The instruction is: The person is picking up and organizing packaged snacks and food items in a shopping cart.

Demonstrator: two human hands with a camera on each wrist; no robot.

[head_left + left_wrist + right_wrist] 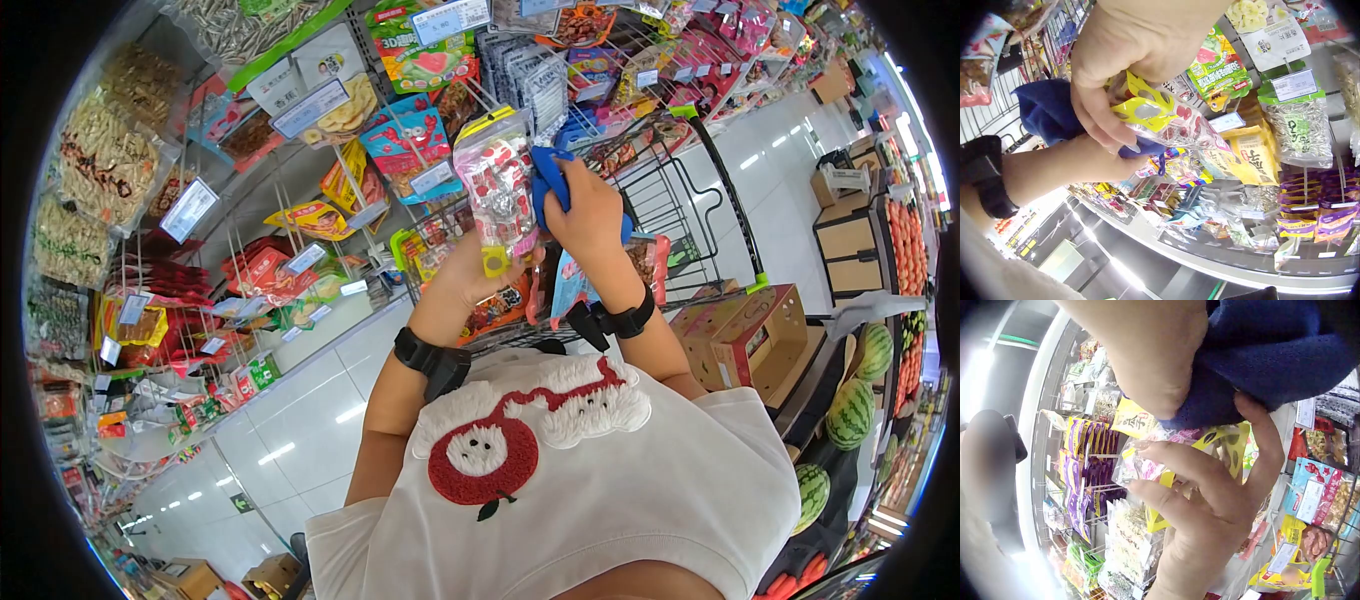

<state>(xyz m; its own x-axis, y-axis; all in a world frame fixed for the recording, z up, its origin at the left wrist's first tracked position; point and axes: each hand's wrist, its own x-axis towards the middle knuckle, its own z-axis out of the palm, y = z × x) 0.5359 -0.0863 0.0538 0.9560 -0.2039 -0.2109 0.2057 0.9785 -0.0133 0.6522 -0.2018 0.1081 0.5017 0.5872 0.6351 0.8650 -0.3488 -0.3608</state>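
Observation:
My left hand (468, 272) grips a clear bag of red-and-white wrapped candies (500, 185) by its lower end. The bag stands upright in front of the snack racks, with yellow at its top and bottom; in the left wrist view a yellow printed end (1147, 109) shows by the fingers. A blue cloth (550, 180) is bunched in my right hand (590, 215), held against the bag's right side. In the right wrist view the cloth (1272, 362) hides most of the right fingers, while the left fingers (1175, 462) spread across the bag.
Snack packets hang on hooks in front, among them a blue packet (405, 145) and a green one (425, 50). A wire shopping cart (680, 215) with packets in it stands close below the hands. To the right are a cardboard box (745, 340) and watermelons (850, 412).

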